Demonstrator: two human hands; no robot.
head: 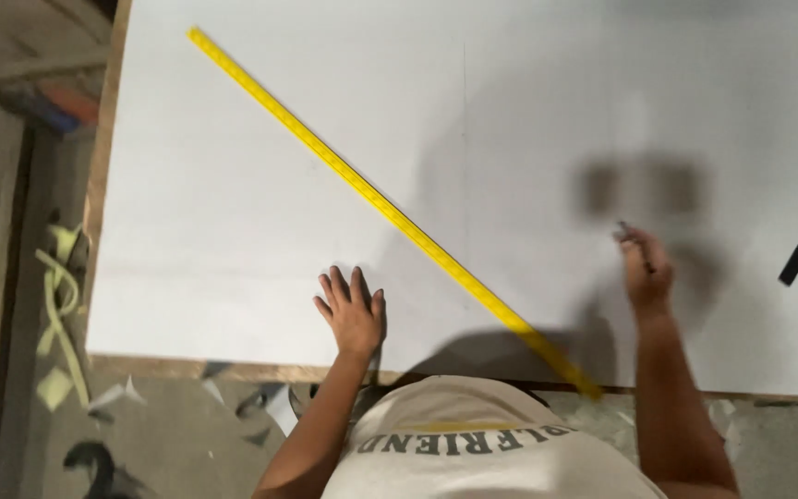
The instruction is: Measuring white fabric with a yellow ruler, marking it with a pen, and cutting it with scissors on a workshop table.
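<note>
White board (233, 185) under both hands: my left hand (355, 314) flat, fingers spread, empty; right hand (646, 268) pinches a pencil (637, 247), yellow ruler (390, 212) lying diagonally between them.

The left hand (355, 316) is lying flat with open fingers on the big white board (233, 185), the right hand (646, 271) is holding a dark pencil (637, 244) on it, and a long yellow ruler (390, 211) is lying slanted between them.
</note>
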